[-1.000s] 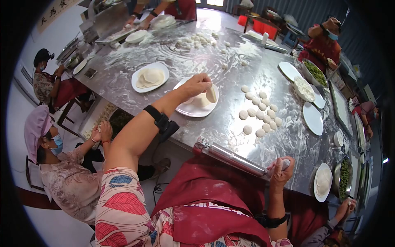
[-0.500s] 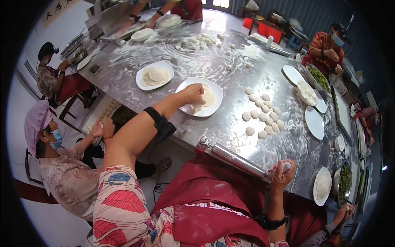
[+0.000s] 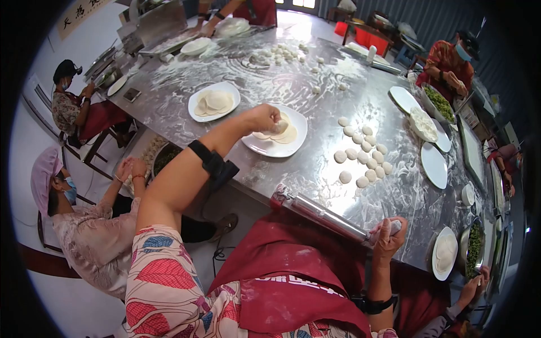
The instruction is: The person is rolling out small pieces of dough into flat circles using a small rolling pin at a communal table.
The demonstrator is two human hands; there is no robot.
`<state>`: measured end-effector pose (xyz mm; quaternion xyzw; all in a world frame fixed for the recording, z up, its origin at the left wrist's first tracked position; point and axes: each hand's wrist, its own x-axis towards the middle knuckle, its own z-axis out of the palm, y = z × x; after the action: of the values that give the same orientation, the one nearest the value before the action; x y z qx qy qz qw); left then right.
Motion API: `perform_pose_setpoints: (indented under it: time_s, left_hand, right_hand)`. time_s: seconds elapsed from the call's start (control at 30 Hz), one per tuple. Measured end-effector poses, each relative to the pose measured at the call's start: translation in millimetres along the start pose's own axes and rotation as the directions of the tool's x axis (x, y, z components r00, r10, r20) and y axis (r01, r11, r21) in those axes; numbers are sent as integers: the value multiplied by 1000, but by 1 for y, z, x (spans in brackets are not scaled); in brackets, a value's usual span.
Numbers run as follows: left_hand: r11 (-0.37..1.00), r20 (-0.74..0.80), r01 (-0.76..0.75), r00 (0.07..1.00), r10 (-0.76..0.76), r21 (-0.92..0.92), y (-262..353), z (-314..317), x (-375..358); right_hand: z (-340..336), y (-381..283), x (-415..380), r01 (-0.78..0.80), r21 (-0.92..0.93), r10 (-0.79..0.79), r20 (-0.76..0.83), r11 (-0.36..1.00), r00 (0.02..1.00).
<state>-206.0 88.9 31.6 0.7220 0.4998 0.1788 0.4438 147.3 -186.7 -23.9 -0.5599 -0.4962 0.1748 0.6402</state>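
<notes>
My left hand (image 3: 266, 119) is over the white square plate (image 3: 300, 115) in front of me, its fingers curled together just above thin round dough wrappers (image 3: 286, 135). Whether anything is between the fingertips is hidden. The right end of a metal rolling pin (image 3: 327, 218) is in my right hand (image 3: 389, 236), fingers wrapped round its pale handle; the pin lies slanted along the table's near edge. Several small flattened dough pieces (image 3: 360, 155) sit on the floured metal table (image 3: 332, 188), beyond the pin. Left of my plate, another plate (image 3: 197, 114) bears stacked wrappers (image 3: 216, 101).
Empty white plates (image 3: 434, 165), a bowl of green filling (image 3: 438, 103) and a plate of flour (image 3: 422, 124) stand at right. A plate with wrappers (image 3: 445, 253) is near the right edge. A seated co-worker (image 3: 93, 236) is close on my left.
The wrapper hanging from my left hand now lies on the plate, and the hand has risen slightly. My right hand still holds the pin. The left co-worker's hands have moved left.
</notes>
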Motion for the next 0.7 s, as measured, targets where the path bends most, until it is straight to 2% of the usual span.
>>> perform_pose_setpoints:
  time_s: [0.03,0.07,0.17,0.27,0.37,0.43,0.47,0.57,0.7]
  left_hand:
    - [994,-4,-6,1000,6,-109,5,0,-1]
    - [990,-4,2,1000,-3,-141,11,1,-1]
    - [993,33,-17,999,21,-115,26,7,0]
    - [981,85,-32,995,49,-192,25,12,10]
    - [926,191,39,981,36,-377,25,11,8]
    - [1000,17,5,1000,-6,23,3,14,23]
    - [973,-79,12,997,6,229,-10,12,31]
    - [908,-222,10,971,91,418,-22,11,30]
    - [916,-261,28,962,85,401,-28,6,27]
  right_hand:
    - [0,-1,0,1,-6,-1,4,1000,1000]
    - [-1,-1,0,2,-12,-2,9,1000,1000]
    - [-2,4,0,-15,13,15,-2,1000,1000]
    - [-2,1,0,-12,4,12,2,1000,1000]
    - [-1,2,-1,2,0,-2,2,1000,1000]
    - [-2,1,-2,-14,2,14,3,1000,1000]
    - [-1,1,0,-15,7,15,4,1000,1000]
    - [-1,0,0,-35,10,35,-3,999,999]
    - [-2,3,-1,-16,7,16,-12,1000,1000]
